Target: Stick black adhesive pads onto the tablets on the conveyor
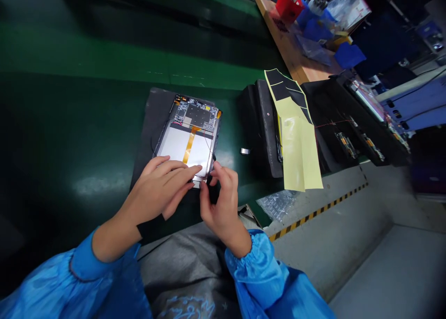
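left hand (pixel 163 186): fingers flat, pressing near end of open-backed grey tablet (pixel 192 135) | right hand (pixel 219 203): fingers narrow, pinching its near-right corner | tablet on black mat (pixel 156 112), green desk (pixel 87 124)

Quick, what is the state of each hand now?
Left hand: open, fingers flat on the opened tablet.
Right hand: closed, pinching a small dark piece at the tablet's corner.

The 2 arms wear bright blue, slightly shiny sleeves. The left sleeve (pixel 69 282) and the right sleeve (pixel 265 268) each end in a gathered elastic cuff, puckered into fine folds. The left hand (pixel 160 189) and right hand (pixel 219 203) are bare. Nearest, a dark grey garment (pixel 188 268) on the lap carries pale blue printing.
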Demonstrator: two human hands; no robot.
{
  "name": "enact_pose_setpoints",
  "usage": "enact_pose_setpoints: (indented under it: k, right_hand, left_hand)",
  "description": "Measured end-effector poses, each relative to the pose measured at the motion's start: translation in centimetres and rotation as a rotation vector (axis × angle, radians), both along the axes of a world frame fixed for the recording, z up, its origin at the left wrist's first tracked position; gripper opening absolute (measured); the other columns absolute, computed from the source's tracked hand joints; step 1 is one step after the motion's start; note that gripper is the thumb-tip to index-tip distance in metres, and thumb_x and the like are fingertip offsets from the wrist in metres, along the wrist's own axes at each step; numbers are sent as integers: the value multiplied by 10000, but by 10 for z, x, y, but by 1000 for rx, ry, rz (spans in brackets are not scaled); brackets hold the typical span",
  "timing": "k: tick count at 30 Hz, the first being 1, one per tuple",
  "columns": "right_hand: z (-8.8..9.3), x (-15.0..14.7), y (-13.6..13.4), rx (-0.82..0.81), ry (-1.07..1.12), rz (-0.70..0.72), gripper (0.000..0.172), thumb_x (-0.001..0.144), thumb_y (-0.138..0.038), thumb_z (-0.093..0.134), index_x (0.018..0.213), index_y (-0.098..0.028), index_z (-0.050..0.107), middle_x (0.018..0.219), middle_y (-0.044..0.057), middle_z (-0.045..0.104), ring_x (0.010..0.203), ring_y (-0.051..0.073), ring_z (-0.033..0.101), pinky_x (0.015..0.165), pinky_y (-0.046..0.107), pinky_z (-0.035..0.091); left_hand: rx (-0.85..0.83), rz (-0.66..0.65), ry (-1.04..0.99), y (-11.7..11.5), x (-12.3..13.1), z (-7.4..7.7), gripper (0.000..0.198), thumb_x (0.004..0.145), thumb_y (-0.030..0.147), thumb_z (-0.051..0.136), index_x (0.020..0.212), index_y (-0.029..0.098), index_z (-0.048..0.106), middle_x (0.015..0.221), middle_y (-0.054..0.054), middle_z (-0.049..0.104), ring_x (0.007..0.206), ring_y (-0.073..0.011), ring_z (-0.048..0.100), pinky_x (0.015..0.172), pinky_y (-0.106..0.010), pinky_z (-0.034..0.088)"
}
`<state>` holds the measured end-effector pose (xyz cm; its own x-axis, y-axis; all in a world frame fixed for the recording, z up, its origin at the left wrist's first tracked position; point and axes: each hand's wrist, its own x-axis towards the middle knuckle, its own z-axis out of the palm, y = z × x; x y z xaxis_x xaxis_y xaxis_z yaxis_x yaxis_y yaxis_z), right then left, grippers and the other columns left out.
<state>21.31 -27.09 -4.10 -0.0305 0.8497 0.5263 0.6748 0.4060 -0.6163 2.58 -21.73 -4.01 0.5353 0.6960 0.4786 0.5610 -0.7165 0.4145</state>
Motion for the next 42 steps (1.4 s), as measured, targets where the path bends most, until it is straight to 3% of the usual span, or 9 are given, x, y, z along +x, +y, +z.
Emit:
enact_pose_setpoints:
  k: [5,10,18,21,26,32,35,38,42]
  right_hand:
    - [-2,-4,-4,20,147,-19,849,998,-74,640,1720,-404,341,1236,100,581,1048,271,613,916,474,626]
    - [4,-6,-2,-163,215,8,758,1037,-106,589,1695,-390,340,1323,104,575,1125,260,612,1032,490,600]
    - [-13,-3,-14,-87,312,-200,688,1009,-237,712,1611,-364,404,1264,90,540,1128,266,605,1090,524,574]
    - [-12,-4,-24,-128,447,-276,686,1035,-256,693,1617,-364,349,1366,111,526,1211,260,666,1139,541,574]
    - [0,-7,-32,-216,610,-251,702,1047,-227,680,1618,-402,310,1502,128,517,1220,251,769,1087,506,651]
    - [1,-3,-13,-253,666,-205,705,1056,-241,676,1616,-374,269,1597,171,500,1301,273,761,1123,524,648]
    - [-3,4,-6,-257,733,-163,714,1046,-265,692,1618,-368,279,1588,172,519,1303,289,765,1118,532,646]
    - [-5,8,-11,-221,753,-195,650,1062,-271,663,1605,-375,322,1547,149,545,1292,285,773,1115,522,638]
    - [-4,8,-26,-189,706,-250,600,1085,-252,614,1603,-401,350,1489,116,563,1229,250,785,1081,497,642]
  left_hand:
    - [29,-45,-15,4,2,3,290,1094,116,502,1327,159,670,1023,-62,825,986,-235,759,930,-387,502]
    - [-8,-57,-13,10,1,3,334,1123,194,472,1429,196,604,1044,-52,796,972,-233,744,880,-371,511]
    - [42,179,-19,-19,-11,6,157,1079,193,599,1218,225,664,1136,-87,797,1072,-301,729,929,-457,529]
    - [82,178,23,-34,-5,-3,256,1057,163,645,1311,188,640,1272,-156,746,1130,-322,712,949,-479,561]
    - [18,256,-5,-60,15,-13,569,1049,139,644,1593,217,494,1420,-181,672,1249,-343,682,1092,-527,565]
    - [-116,247,-23,-90,30,-7,717,1081,221,590,1728,127,296,1573,-234,545,1433,-357,567,1131,-478,551]
    - [-106,197,-9,-83,15,4,528,1094,222,556,1606,136,462,1508,-211,596,1343,-331,612,1063,-470,558]
    - [78,141,89,-59,-1,14,314,1038,123,621,1344,187,651,1334,-154,700,1164,-318,660,926,-481,524]
    - [117,14,144,-24,-5,14,224,1039,115,579,1182,212,722,1209,-129,749,1114,-321,683,853,-485,526]
